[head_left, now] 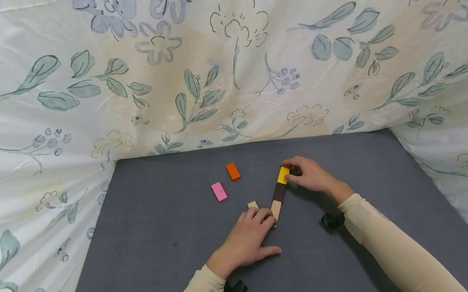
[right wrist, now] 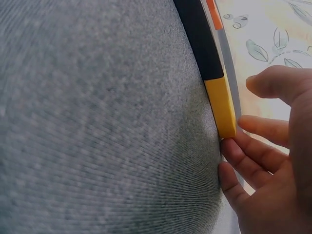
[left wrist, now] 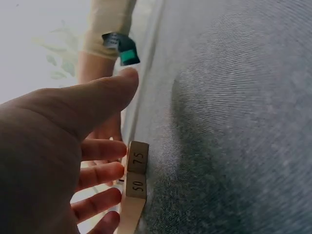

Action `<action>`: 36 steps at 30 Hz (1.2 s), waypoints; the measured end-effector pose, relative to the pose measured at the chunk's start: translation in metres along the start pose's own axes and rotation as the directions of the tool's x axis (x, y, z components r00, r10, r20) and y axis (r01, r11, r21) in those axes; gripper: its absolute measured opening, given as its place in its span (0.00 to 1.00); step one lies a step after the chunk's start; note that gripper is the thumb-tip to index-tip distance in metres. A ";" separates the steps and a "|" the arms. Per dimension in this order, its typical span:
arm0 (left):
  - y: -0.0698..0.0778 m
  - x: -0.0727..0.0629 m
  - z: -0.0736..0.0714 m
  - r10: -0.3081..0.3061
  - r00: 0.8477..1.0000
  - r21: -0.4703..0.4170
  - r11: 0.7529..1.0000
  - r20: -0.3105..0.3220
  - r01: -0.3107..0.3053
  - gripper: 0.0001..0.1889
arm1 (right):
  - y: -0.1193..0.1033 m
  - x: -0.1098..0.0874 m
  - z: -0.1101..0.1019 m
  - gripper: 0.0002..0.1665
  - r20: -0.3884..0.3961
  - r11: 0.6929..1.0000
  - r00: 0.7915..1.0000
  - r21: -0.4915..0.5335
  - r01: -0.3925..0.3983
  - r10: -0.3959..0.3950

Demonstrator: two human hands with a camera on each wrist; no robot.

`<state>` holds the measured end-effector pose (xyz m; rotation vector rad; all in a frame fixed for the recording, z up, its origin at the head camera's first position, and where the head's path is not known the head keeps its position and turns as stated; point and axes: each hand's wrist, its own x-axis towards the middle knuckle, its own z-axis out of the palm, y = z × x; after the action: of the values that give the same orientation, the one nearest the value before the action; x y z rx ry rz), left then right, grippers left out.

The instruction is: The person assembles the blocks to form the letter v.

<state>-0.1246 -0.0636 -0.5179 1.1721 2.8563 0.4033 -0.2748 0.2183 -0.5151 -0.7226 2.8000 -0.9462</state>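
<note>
A row of blocks slants across the cloth: a yellow block (head_left: 283, 175) at the far end, a dark brown block (head_left: 279, 192), then a plain wood block (head_left: 276, 208). My right hand (head_left: 312, 173) is at the yellow block, fingertips touching its end in the right wrist view, thumb (right wrist: 273, 83) apart from it. My left hand (head_left: 249, 238) lies over the row's near end, fingers spread. A second wood block (head_left: 253, 205) shows partly beyond its fingers. Two wood ends, marked 75 (left wrist: 138, 158) and 50 (left wrist: 136, 186), stand beside those fingertips in the left wrist view.
A pink block (head_left: 219, 192) and an orange block (head_left: 233, 171) lie left of the row on the dark grey cloth (head_left: 150, 252). Flower-printed curtain (head_left: 195, 107) hangs behind and along both sides. Each wrist carries a dark strapped device (head_left: 332, 220).
</note>
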 end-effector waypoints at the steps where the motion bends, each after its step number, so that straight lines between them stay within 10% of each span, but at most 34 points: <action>1: -0.002 0.001 -0.001 -0.005 1.000 -0.039 0.999 -0.006 0.005 0.33 | 0.001 0.000 0.000 0.28 -0.005 1.000 1.000 0.003 0.003 -0.003; 10: -0.007 0.005 -0.014 -0.084 0.996 -0.330 0.940 0.025 0.087 0.28 | 0.002 -0.011 0.000 0.31 -0.072 0.996 0.997 0.088 -0.006 0.012; 23: -0.007 -0.004 -0.021 -0.169 0.984 -0.390 0.911 -0.051 0.136 0.31 | -0.012 -0.040 -0.005 0.41 -0.116 0.999 0.992 -0.003 -0.048 0.047; 36: -0.061 -0.040 -0.039 -0.303 0.927 -0.373 0.904 -0.219 0.208 0.43 | -0.046 -0.077 -0.007 0.41 -0.121 0.995 0.992 -0.102 0.017 -0.030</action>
<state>-0.1425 -0.1413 -0.4984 0.7116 2.9310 1.0715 -0.1897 0.2259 -0.4867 -0.7357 2.9709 -0.8869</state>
